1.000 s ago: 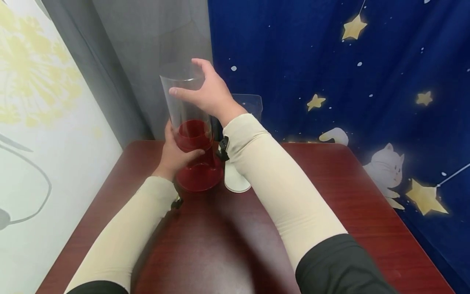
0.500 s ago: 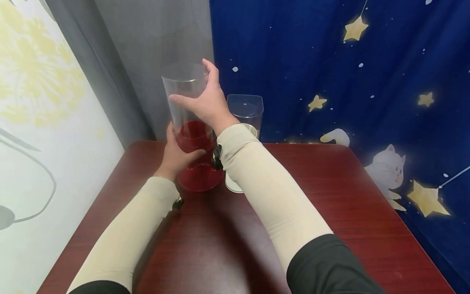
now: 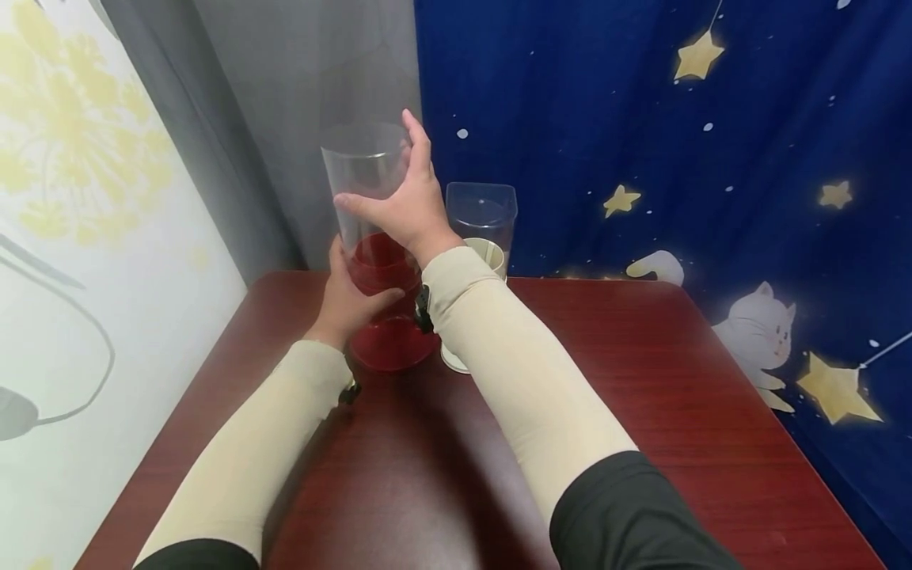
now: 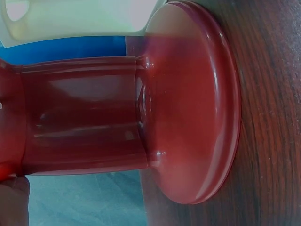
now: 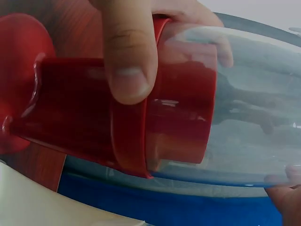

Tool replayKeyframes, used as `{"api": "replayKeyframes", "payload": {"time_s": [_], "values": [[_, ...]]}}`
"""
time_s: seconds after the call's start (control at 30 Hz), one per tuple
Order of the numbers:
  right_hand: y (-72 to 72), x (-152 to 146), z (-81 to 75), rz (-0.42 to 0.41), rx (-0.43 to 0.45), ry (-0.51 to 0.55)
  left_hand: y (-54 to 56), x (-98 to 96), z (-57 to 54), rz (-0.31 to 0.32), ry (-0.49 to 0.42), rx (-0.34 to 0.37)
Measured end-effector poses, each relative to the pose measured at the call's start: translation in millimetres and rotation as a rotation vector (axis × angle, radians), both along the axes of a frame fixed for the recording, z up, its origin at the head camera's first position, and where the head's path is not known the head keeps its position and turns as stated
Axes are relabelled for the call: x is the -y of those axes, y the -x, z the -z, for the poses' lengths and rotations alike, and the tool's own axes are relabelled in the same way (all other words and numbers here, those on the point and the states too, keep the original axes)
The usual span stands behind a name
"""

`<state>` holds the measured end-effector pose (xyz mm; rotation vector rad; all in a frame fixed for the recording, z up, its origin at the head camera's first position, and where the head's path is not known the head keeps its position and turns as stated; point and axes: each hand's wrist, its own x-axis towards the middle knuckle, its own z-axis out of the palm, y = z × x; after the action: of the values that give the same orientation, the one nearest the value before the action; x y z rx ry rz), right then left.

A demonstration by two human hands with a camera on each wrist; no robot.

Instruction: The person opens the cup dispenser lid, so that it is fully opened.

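Note:
A clear plastic cylinder (image 3: 366,178), its upper end open, stands over the collar of a red plastic stand (image 3: 392,348) with a broad round foot. My left hand (image 3: 343,307) grips the stand just under that collar; in the right wrist view its thumb (image 5: 129,75) lies across the red ring. Higher up, my right hand (image 3: 409,207) holds the cylinder, thumb on the near side and fingers round the right. The cylinder's lower edge sits around the red collar (image 5: 181,108) in the right wrist view. Red foot and column fill much of the left wrist view.
Close to the right of the red stand is a cream stand (image 3: 456,360) topped by a clear square-cornered container (image 3: 480,207), partly behind my right forearm. Both stand on a reddish-brown table (image 3: 627,356) near its back edge. Grey and blue curtains (image 3: 570,119) hang behind.
My right hand has moved a little lower and to the right on the cylinder, closing its fingers nearer the wall. The left hand keeps its grip. The head view has shifted slightly.

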<state>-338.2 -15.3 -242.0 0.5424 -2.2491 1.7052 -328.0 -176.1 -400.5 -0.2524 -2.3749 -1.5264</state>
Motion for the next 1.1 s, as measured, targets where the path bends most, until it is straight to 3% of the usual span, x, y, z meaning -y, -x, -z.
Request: {"api": "replayKeyframes", "payload": {"time_s": [0.63, 1.1], "values": [[-6.8, -0.6, -5.2, 0.015, -0.015, -0.019, -0.6, 1.3, -1.5, 0.041, -0.015, -0.009], [-3.5, -2.2, -7.7, 0.026, -0.031, 0.019, 0.8, 0.0, -0.5, 0.029, -0.007, -0.032]]}}
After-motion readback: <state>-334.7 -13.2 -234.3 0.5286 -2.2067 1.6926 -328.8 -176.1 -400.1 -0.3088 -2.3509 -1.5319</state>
